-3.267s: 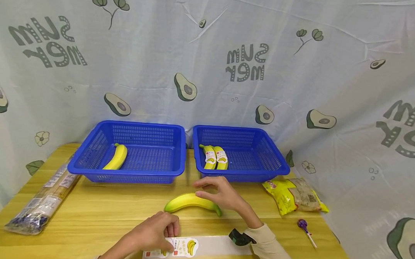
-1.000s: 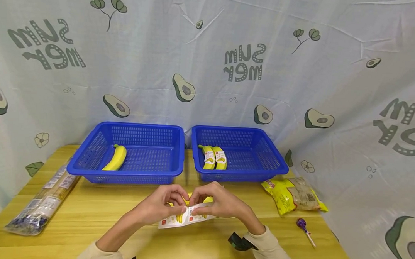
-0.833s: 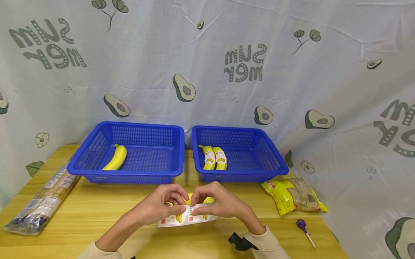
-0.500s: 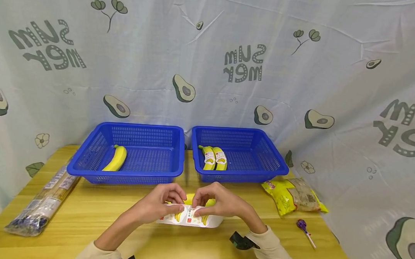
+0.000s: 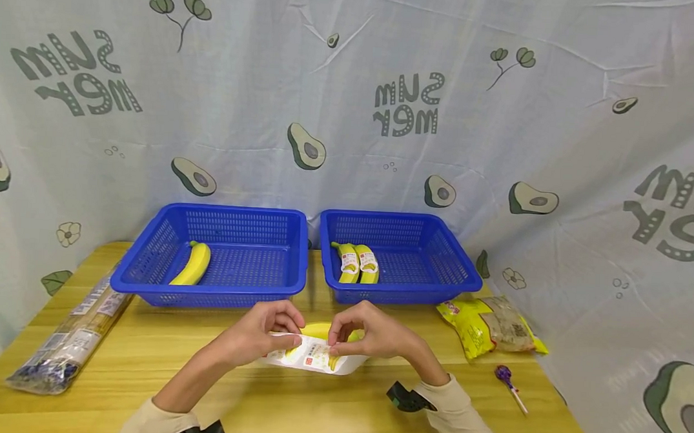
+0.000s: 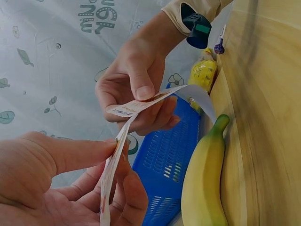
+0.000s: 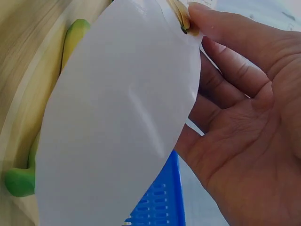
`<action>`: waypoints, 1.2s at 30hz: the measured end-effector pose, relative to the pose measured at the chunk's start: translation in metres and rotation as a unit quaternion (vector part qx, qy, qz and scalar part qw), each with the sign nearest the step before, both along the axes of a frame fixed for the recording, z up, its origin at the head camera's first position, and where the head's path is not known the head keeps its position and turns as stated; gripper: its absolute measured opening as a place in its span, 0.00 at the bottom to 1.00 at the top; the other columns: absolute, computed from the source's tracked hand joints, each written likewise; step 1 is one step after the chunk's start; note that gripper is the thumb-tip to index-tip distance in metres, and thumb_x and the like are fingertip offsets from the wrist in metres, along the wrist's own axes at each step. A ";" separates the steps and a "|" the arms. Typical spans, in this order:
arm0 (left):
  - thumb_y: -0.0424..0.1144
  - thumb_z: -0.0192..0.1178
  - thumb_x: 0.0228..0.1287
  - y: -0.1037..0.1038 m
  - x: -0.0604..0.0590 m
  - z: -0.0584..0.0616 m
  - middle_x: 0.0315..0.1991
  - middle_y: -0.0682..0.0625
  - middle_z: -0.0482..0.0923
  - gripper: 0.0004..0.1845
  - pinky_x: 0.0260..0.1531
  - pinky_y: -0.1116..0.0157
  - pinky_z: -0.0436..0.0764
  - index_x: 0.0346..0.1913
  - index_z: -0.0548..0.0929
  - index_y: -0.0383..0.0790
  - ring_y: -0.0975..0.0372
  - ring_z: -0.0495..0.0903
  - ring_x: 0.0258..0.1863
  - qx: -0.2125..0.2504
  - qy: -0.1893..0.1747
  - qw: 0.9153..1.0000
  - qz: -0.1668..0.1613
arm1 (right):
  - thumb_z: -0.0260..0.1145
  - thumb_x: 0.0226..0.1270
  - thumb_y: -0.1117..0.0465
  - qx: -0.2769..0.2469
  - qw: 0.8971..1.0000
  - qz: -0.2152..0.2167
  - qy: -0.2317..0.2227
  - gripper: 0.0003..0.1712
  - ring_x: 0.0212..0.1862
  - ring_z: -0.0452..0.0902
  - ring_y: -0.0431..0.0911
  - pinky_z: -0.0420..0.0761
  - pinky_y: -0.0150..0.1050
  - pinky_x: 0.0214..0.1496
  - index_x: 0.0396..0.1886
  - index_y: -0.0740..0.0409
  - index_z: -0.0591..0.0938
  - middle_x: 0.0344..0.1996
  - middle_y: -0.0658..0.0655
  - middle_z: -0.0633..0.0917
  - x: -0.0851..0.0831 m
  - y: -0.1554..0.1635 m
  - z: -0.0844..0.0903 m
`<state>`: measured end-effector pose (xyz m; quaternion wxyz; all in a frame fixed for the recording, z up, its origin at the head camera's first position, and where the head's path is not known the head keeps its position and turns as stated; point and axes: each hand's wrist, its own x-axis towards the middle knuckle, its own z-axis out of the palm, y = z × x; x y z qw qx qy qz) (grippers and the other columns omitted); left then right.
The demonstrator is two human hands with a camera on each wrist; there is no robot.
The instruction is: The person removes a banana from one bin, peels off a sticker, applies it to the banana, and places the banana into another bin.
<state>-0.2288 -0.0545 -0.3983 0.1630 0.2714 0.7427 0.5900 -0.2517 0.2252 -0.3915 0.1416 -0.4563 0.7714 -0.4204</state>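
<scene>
beyond our left hand (image 5: 256,335), a blue basket (image 5: 257,264) holds one banana (image 5: 192,264); beyond our right hand (image 5: 377,333), a second basket (image 5: 423,258) holds two stickered bananas (image 5: 369,264). with both we pinch a banana-sticker strip (image 5: 317,357), thumbs (image 6: 84,153) nearest us; beyond it, apparently on the table (image 5: 309,415), lies a loose banana (image 6: 204,181).

Three cameras, one label strip (image 5: 320,356)

High up, my head view looks forward and down over both blue baskets (image 5: 209,289), the table (image 5: 113,374) and the curtain (image 5: 242,76). Down to my left wrist: close in, tipped sideways, looking across to my right hand (image 6: 136,82). Now my right wrist, nearest of all, tipped the opposite way, the strip's blank back filling its middle; which basket shows beneath, I can't quite tell. Both wrist views share the strip and the banana (image 6: 204,179)!
</scene>
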 end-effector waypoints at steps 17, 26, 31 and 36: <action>0.26 0.70 0.70 -0.004 -0.003 -0.002 0.36 0.46 0.85 0.08 0.24 0.71 0.74 0.46 0.81 0.28 0.63 0.80 0.30 -0.001 0.022 1.000 0.001 | 0.74 0.74 0.67 0.025 0.999 -0.020 -0.013 0.02 0.39 0.83 0.35 0.90 0.39 0.48 0.39 0.62 0.87 0.34 0.53 0.89 -0.001 0.015 0.006; 0.25 0.72 0.66 -0.002 -0.003 -0.008 0.34 0.47 0.86 0.06 0.26 0.72 0.72 0.42 0.86 0.30 0.65 0.77 0.28 -0.009 0.070 0.998 -0.003 | 0.73 0.75 0.67 0.025 1.000 -0.010 0.006 0.02 0.39 0.83 0.34 0.90 0.39 0.50 0.38 0.59 0.88 0.34 0.51 0.89 -0.002 0.016 0.009; 0.24 0.73 0.64 -0.002 -0.004 -0.011 0.33 0.47 0.86 0.06 0.24 0.72 0.69 0.41 0.87 0.31 0.67 0.74 0.24 -0.013 0.074 0.997 0.003 | 0.72 0.76 0.68 0.014 1.000 0.003 0.013 0.03 0.40 0.84 0.35 0.90 0.40 0.50 0.38 0.59 0.88 0.33 0.53 0.89 -0.004 0.017 0.010; 0.25 0.74 0.64 -0.002 -0.005 -0.014 0.32 0.49 0.86 0.05 0.24 0.73 0.68 0.39 0.88 0.34 0.68 0.72 0.23 -0.034 0.087 0.996 0.009 | 0.71 0.76 0.67 0.016 1.000 0.002 0.008 0.03 0.40 0.84 0.36 0.90 0.41 0.50 0.39 0.60 0.88 0.34 0.53 0.89 -0.005 0.021 0.011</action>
